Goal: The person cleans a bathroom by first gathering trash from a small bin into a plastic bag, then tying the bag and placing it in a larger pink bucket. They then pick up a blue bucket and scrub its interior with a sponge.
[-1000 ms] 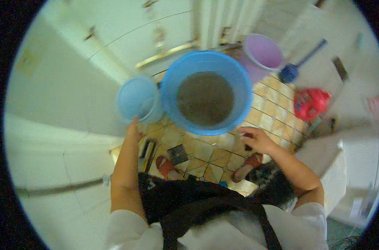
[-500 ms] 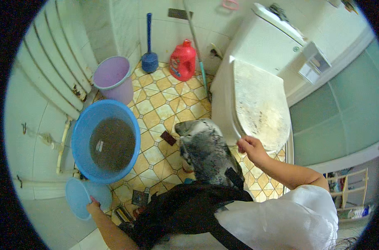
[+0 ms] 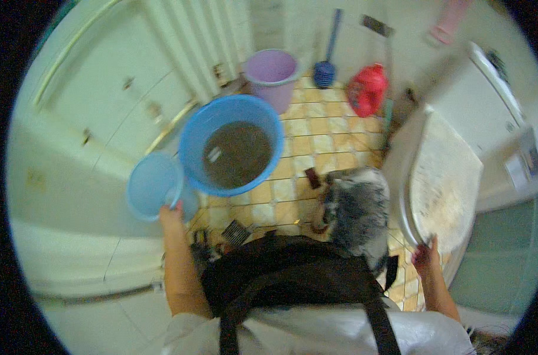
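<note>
My left hand [image 3: 170,214] grips the rim of a light-blue bucket [image 3: 150,186], which is tilted with its mouth showing beside a larger blue tub [image 3: 187,163]. Murky brown water [image 3: 236,157] lies in the tub, with a pale patch on it that may be a reflection. At the front edge of the stained toilet lid [image 3: 449,177], my right hand [image 3: 424,258] is closed on the rim, its thumb on the upper side. The lid lies down over the bowl, or nearly so. Blur hides the finer detail of both hands.
Behind the tub stands a purple bucket [image 3: 272,89]. A blue toilet brush or plunger [image 3: 324,74] and a red detergent jug [image 3: 367,92] are by the back wall. A floor drain [image 3: 236,233] and a small dark-red piece [image 3: 312,177] lie on the yellow tiles.
The view has swung left, so things sit farther right in the picture. My right hand has closed on the lid's front edge. My left hand keeps hold of the light-blue bucket.
</note>
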A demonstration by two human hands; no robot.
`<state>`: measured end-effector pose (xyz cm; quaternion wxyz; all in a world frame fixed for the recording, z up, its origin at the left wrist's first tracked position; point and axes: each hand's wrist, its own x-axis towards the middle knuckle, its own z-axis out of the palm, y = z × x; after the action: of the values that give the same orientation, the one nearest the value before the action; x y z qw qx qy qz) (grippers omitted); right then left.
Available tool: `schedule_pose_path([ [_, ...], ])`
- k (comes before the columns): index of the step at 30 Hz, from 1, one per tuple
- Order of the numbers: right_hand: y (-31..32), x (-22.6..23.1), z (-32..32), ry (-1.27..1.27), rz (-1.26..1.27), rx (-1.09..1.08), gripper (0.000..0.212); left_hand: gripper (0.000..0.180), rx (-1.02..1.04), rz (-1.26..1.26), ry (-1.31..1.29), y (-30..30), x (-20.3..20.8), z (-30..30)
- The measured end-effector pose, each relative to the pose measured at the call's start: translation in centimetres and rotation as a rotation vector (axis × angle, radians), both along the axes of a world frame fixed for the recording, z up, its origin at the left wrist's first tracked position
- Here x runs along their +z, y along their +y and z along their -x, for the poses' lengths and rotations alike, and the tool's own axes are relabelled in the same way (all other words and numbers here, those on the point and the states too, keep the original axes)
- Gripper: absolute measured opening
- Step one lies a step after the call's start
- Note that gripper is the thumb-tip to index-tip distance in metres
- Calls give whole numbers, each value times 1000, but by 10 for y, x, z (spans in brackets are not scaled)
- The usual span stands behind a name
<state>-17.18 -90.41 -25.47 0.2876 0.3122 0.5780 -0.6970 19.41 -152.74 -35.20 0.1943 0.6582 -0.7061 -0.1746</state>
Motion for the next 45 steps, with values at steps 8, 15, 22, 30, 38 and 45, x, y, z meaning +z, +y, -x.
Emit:
schedule_pose_path([
  [8,0,-24,-21,369,-229,-120,43,19,557,-418,1489,45,58,36],
  [15,-4,-15,-14,202,-313,-164,48,23,402,-469,1451,75,93,57],
  [22,6,-4,-8,104,-218,-1,50,38,247,-544,1376,98,93,73],
  [30,-27,-8,-16,369,-391,-344,44,47,73,-598,1261,119,107,91],
  [38,5,-6,-2,52,-217,-50,61,45,-1,-605,1262,137,98,104],
  [45,-8,-9,-18,343,-301,-148,49,42,-32,-658,1216,136,94,111],
])
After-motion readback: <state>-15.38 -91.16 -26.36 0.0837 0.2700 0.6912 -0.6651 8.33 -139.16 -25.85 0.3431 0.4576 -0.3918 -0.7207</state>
